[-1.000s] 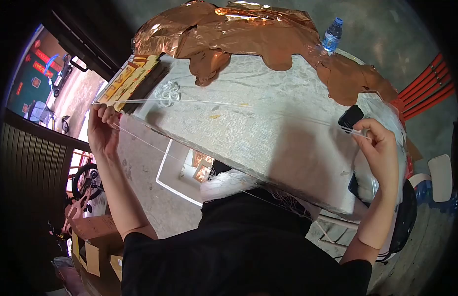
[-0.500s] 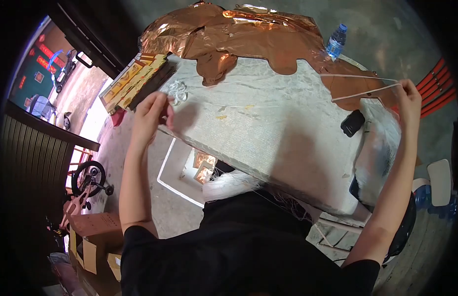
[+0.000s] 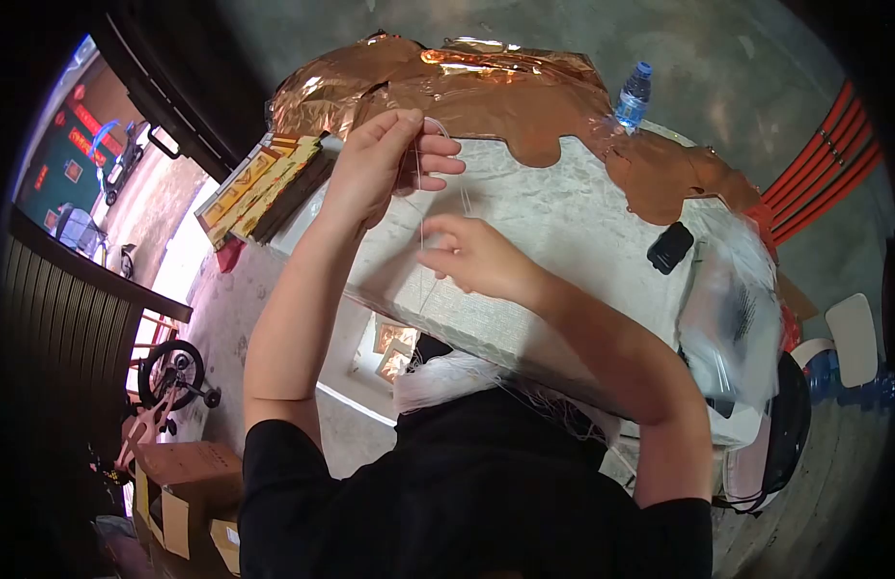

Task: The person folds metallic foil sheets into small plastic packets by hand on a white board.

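Note:
My left hand (image 3: 385, 164) is raised over the near left part of the table. Its thumb and forefinger pinch a thin white string (image 3: 417, 174), while the other fingers are held out. Part of the string loops over behind these fingers and hangs down in strands (image 3: 467, 198). Just below and to the right, my right hand (image 3: 476, 256) has its fingers curled around a hanging length of the string, which passes at its fingertips. A hank of white string (image 3: 442, 381) lies at my lap.
Copper-coloured foil (image 3: 544, 111) covers the table's (image 3: 563, 217) far edge. A water bottle (image 3: 633, 96) stands at the back right. A black object (image 3: 670, 248) and clear plastic bags (image 3: 732, 309) lie on the right. A decorated box (image 3: 259, 188) sits on the left; cardboard boxes (image 3: 187, 473) stand lower left.
My hands have come together from far apart. The left rose and moved right; the right swung in from the far right with the string. My left arm now hides the small white coil on the table.

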`<state>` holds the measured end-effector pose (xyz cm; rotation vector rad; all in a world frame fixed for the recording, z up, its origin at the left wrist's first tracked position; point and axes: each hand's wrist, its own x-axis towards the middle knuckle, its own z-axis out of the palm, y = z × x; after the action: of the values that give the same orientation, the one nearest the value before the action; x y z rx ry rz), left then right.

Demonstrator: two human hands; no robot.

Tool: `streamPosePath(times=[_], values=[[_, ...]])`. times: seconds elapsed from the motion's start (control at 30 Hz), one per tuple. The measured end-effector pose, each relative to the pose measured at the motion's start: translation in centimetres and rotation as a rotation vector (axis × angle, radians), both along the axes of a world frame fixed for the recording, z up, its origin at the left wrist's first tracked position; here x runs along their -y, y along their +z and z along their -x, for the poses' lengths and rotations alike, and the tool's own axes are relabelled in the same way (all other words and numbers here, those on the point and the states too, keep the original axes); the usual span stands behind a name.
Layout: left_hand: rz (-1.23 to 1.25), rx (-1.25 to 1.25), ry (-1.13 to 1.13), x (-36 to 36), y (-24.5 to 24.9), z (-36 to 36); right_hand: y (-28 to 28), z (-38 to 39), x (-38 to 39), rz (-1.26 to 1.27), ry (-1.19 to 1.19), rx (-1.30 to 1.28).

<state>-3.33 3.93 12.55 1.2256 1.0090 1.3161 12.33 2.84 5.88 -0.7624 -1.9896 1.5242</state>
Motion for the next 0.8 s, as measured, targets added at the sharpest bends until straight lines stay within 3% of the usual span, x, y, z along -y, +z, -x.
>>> streamPosePath(times=[0.03,0.13,0.37,0.43,0.47,0.57,0.63,0.67,0.73,0.77,0.8], values=[[-0.004,-0.001,-0.001,-0.1,-0.1,0.1,0.4,0.5,-0.4,0.183,0.054,0.064],[-0.029,-0.006,0.049,-0.3,-1.0,1.2,1.8,-0.5,-1.8,0.265,0.141,-0.084],[0.126,0.121,0.077,-1.1,-3.8,1.2,8.9,-2.7,-3.7,0.275,0.101,-0.403],[0.103,0.232,-0.141,-1.8,-4.8,1.8,10.8,-3.2,-4.3,0.184,0.075,-0.630],[0.122,0.169,-0.038,-1.7,-5.2,0.9,11.6,-3.6,-4.9,0.182,0.070,-0.629],[0.087,0.173,-0.008,-1.3,-5.2,-2.3,12.9,-4.2,-5.9,0.122,0.171,-0.659],[0.354,0.570,0.058,1.1,-1.3,-7.5,13.2,-3.4,-5.9,0.133,-0.016,-0.532],[0.354,0.571,0.047,2.1,-0.7,-8.7,12.8,-3.3,-6.8,0.073,-0.037,-0.508],[0.543,0.668,-0.184,3.6,-0.4,-10.1,12.3,-4.4,-8.8,0.044,-0.135,-0.576],[0.547,0.668,-0.187,3.9,-1.0,-9.7,12.0,-5.3,-9.7,0.019,-0.223,-0.647],[0.444,0.570,-0.413,4.0,-1.9,-8.5,12.2,-6.7,-10.0,0.017,-0.330,-0.653]])
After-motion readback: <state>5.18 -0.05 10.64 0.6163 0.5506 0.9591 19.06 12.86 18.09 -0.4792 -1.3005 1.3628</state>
